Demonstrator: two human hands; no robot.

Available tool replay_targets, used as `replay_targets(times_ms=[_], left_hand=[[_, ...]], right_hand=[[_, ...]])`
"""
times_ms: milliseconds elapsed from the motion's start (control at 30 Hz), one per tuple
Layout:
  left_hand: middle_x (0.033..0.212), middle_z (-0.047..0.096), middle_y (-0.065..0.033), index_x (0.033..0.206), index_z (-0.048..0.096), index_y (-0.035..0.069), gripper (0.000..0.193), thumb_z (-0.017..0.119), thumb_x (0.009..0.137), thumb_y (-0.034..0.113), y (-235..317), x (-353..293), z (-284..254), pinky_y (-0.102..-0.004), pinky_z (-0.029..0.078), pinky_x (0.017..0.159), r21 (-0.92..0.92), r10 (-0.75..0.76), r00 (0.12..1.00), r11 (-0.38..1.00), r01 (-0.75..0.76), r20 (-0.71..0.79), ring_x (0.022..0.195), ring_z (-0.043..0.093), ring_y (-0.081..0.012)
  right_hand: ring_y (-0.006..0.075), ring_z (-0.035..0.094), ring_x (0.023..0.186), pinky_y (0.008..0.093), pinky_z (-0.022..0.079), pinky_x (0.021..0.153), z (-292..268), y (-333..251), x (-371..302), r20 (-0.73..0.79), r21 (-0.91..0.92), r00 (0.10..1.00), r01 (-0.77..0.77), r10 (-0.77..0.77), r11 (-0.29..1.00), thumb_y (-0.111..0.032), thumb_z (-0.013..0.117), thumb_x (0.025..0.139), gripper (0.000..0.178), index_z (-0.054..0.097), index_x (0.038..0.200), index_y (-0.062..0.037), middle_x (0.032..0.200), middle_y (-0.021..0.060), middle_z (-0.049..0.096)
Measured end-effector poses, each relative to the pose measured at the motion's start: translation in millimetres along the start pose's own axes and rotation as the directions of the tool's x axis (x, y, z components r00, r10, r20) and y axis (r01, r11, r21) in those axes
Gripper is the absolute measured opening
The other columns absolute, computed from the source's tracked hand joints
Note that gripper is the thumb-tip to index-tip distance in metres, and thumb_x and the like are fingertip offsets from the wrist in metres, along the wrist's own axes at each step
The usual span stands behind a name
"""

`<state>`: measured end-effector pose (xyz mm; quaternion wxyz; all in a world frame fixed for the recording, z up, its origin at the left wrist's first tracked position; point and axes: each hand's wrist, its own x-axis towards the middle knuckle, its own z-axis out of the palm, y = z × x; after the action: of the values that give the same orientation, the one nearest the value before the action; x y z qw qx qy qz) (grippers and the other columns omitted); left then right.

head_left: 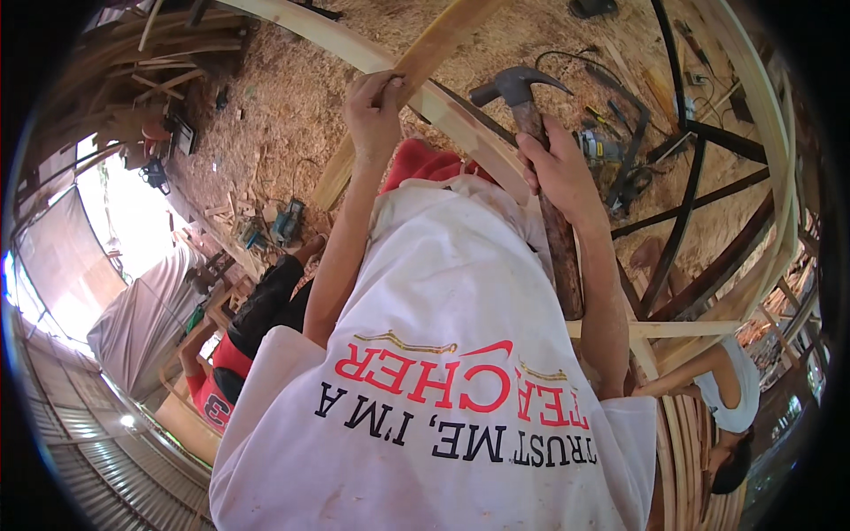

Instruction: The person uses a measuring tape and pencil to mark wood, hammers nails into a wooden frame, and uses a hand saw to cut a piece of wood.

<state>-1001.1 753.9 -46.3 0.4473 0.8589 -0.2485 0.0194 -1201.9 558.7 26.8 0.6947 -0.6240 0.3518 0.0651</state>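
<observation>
My right hand (561, 166) is wrapped round the wooden handle of a claw hammer (517, 88), high up below its dark metal head. The handle's lower end reaches down beside my right forearm. Over to the left, my left hand (372, 115) is closed, with thumb and fingertips pinched together. Whatever they pinch is too small to make out. That hand rests where a wooden strip (453, 40) crosses a long, pale curved plank (474, 128). The hammer head is held apart from this crossing, to its right.
Wood shavings (292, 97) cover the floor. Power tools lie at left (288, 221) and right (602, 147), with cables nearby. Dark curved bars (686, 203) and bent pale strips (779, 159) stand at right. One person (235, 354) is at lower left, another (730, 385) at lower right.
</observation>
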Motion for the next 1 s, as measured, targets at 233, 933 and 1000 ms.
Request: replay_targets(times_ms=[233,933,1000], left_hand=[[0.095,0.074,-0.0109,0.1,0.076,0.002,0.011,0.068,0.092,0.005,-2,1,-4,-0.0331,0.052,0.078,-0.004,-0.007,1.0,1.0,0.007,0.028,0.088,0.069,-0.0231],[0.094,0.073,-0.0115,0.097,0.078,0.004,0.012,0.072,0.087,0.004,-1,-2,-8,-0.0343,0.052,0.078,-0.039,-0.124,0.992,0.992,0.122,-0.038,0.088,0.068,-0.0245],[0.095,0.074,-0.0112,0.097,0.078,0.005,0.014,0.072,0.085,0.003,-1,-2,-11,-0.0357,0.053,0.08,0.021,0.018,1.0,1.0,-0.018,-0.015,0.09,0.069,-0.0259]], right_hand=[[0.0089,0.052,0.056,0.0281,0.044,0.049,5,-2,7,0.074,0.216,0.997,-0.035,0.02,0.976,-0.021,0.058,0.101,0.019,0.053,0.101,-0.0021,0.073,0.0016,0.056],[0.0089,0.05,0.056,0.0281,0.044,0.05,-3,6,21,0.197,0.38,0.976,-0.167,0.097,0.91,-0.021,0.057,0.103,0.018,0.051,0.098,-0.0051,0.077,0.0014,0.055],[0.0092,0.049,0.056,0.0283,0.044,0.05,-9,-3,5,0.208,0.379,0.955,-0.279,0.213,0.882,-0.021,0.057,0.104,0.017,0.05,0.1,-0.0054,0.079,0.0019,0.055]])
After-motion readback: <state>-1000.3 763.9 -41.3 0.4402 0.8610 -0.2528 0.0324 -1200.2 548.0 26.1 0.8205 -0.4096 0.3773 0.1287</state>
